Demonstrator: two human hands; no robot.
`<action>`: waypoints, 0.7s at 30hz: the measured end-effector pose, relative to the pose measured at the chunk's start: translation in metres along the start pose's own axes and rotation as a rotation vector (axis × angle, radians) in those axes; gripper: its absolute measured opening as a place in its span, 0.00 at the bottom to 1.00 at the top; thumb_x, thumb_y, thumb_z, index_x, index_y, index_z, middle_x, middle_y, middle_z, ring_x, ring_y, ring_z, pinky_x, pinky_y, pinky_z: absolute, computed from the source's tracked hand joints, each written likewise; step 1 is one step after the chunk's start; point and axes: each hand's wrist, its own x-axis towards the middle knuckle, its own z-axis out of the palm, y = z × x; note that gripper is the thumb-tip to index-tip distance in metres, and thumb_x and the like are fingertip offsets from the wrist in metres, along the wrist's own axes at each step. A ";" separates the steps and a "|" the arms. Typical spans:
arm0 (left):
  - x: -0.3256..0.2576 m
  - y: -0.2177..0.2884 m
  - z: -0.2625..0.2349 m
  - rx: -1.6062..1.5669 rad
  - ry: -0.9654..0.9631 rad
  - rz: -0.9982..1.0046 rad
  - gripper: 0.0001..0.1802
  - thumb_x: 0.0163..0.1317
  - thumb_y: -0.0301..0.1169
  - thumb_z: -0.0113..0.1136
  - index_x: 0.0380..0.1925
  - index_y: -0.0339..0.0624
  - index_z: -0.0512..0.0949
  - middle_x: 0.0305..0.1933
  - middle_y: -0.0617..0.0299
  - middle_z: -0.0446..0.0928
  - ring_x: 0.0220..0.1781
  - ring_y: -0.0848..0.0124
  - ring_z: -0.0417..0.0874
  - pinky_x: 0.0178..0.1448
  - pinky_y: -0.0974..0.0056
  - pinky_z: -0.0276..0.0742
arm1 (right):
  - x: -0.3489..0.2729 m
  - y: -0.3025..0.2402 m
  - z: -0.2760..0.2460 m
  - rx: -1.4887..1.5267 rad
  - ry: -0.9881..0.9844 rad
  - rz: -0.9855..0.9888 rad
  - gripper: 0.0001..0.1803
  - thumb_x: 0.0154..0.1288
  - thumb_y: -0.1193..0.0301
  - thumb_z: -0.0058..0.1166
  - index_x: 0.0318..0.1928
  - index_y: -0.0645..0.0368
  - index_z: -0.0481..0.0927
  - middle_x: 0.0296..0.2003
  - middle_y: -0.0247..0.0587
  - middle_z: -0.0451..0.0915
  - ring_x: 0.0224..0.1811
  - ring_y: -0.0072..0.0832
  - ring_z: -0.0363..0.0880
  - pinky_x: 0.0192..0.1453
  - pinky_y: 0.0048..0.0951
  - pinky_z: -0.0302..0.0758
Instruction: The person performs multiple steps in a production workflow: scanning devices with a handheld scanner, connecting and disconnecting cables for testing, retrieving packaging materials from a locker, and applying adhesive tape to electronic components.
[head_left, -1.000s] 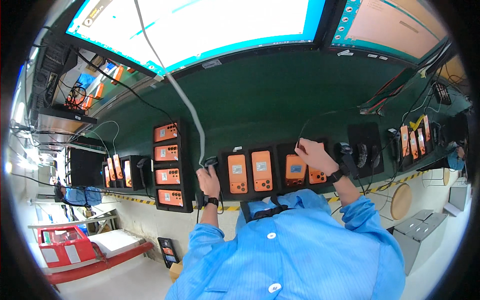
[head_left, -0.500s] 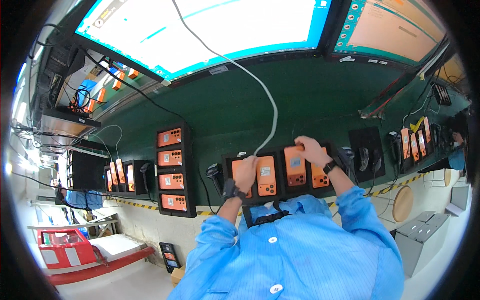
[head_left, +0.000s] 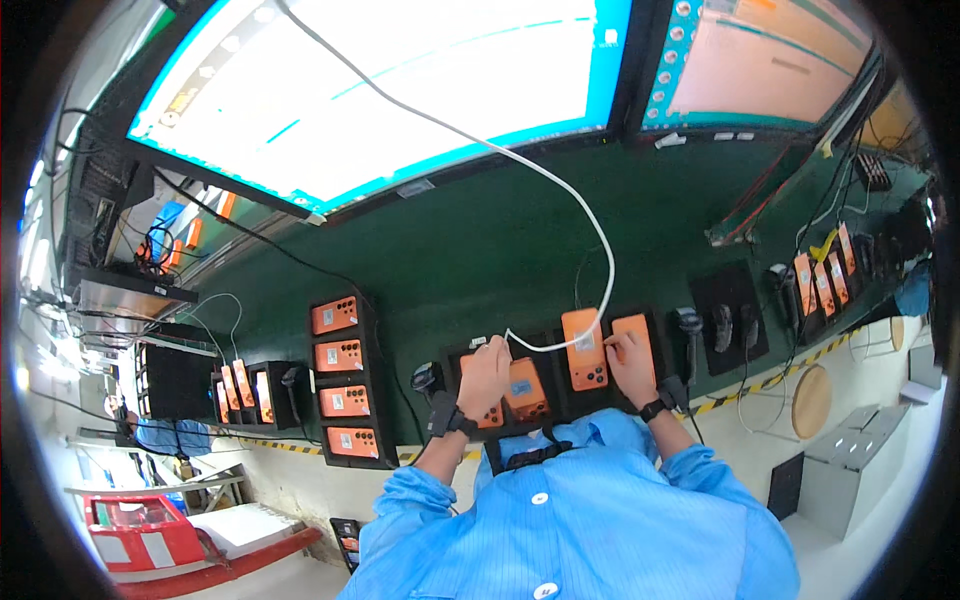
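my left hand (head_left: 484, 372): fingers pinched on the plug end of the white cable (head_left: 560, 190), resting over an orange phone (head_left: 524, 388) in the black tray (head_left: 557, 400) on the green bench (head_left: 470, 250). my right hand (head_left: 632, 363): fingers pressed onto another orange phone (head_left: 634, 330) at the tray's right end. cable loops up from the tray toward the monitor (head_left: 380, 90). a third phone (head_left: 584, 348) stands between my hands.

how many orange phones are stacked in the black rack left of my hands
4 orange phones in the black rack: top, second, third, bottom, one above another in a column. None looks hidden there; more phones lie in other trays.
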 end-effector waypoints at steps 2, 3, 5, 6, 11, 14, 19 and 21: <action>-0.005 0.000 -0.005 -0.126 -0.086 -0.011 0.09 0.69 0.28 0.41 0.34 0.34 0.68 0.27 0.50 0.73 0.35 0.53 0.77 0.40 0.54 0.72 | -0.009 0.014 -0.001 -0.120 0.045 -0.023 0.07 0.62 0.73 0.53 0.40 0.61 0.76 0.37 0.48 0.75 0.41 0.45 0.75 0.45 0.40 0.72; -0.006 0.003 -0.007 -0.126 -0.104 -0.029 0.09 0.69 0.28 0.41 0.34 0.34 0.68 0.27 0.50 0.73 0.35 0.53 0.77 0.40 0.54 0.72 | -0.010 0.012 -0.001 -0.018 0.089 0.049 0.08 0.63 0.73 0.53 0.42 0.61 0.76 0.36 0.47 0.74 0.40 0.44 0.76 0.43 0.39 0.73; -0.006 0.013 -0.014 -0.304 -0.141 -0.076 0.10 0.71 0.31 0.42 0.42 0.35 0.70 0.27 0.54 0.74 0.38 0.56 0.80 0.46 0.59 0.74 | -0.011 0.012 -0.003 0.033 0.146 0.075 0.09 0.64 0.72 0.52 0.43 0.61 0.74 0.35 0.46 0.74 0.39 0.42 0.76 0.43 0.38 0.73; -0.005 0.011 -0.014 -0.327 -0.178 -0.106 0.13 0.71 0.32 0.44 0.47 0.37 0.73 0.32 0.55 0.75 0.43 0.60 0.81 0.51 0.62 0.74 | -0.011 0.013 -0.003 0.032 0.170 0.055 0.09 0.65 0.71 0.51 0.43 0.62 0.74 0.34 0.45 0.73 0.38 0.40 0.76 0.42 0.37 0.73; -0.008 0.002 -0.014 -0.430 -0.167 -0.089 0.12 0.69 0.29 0.48 0.44 0.34 0.78 0.41 0.58 0.75 0.47 0.67 0.80 0.53 0.67 0.74 | -0.012 0.018 0.005 -0.088 0.149 0.055 0.09 0.67 0.69 0.50 0.42 0.62 0.74 0.34 0.44 0.73 0.36 0.39 0.75 0.41 0.37 0.73; -0.013 0.002 -0.017 -0.440 -0.241 -0.138 0.12 0.68 0.28 0.50 0.45 0.35 0.78 0.43 0.59 0.77 0.47 0.70 0.80 0.54 0.67 0.73 | -0.013 0.016 0.007 -0.097 0.144 0.078 0.09 0.68 0.69 0.49 0.42 0.61 0.74 0.32 0.43 0.74 0.35 0.38 0.75 0.40 0.36 0.72; -0.019 -0.002 -0.016 -0.491 -0.236 -0.245 0.12 0.67 0.28 0.52 0.46 0.34 0.78 0.44 0.57 0.81 0.47 0.71 0.81 0.53 0.67 0.74 | -0.015 0.017 0.007 -0.018 0.168 0.097 0.10 0.69 0.68 0.49 0.45 0.60 0.74 0.30 0.42 0.74 0.32 0.35 0.74 0.38 0.33 0.72; -0.019 -0.004 -0.012 -0.510 -0.217 -0.242 0.12 0.67 0.28 0.52 0.46 0.34 0.78 0.43 0.58 0.82 0.47 0.71 0.81 0.53 0.67 0.75 | -0.014 0.016 0.005 -0.023 0.147 0.137 0.10 0.69 0.67 0.48 0.42 0.60 0.74 0.31 0.43 0.74 0.34 0.37 0.75 0.39 0.36 0.72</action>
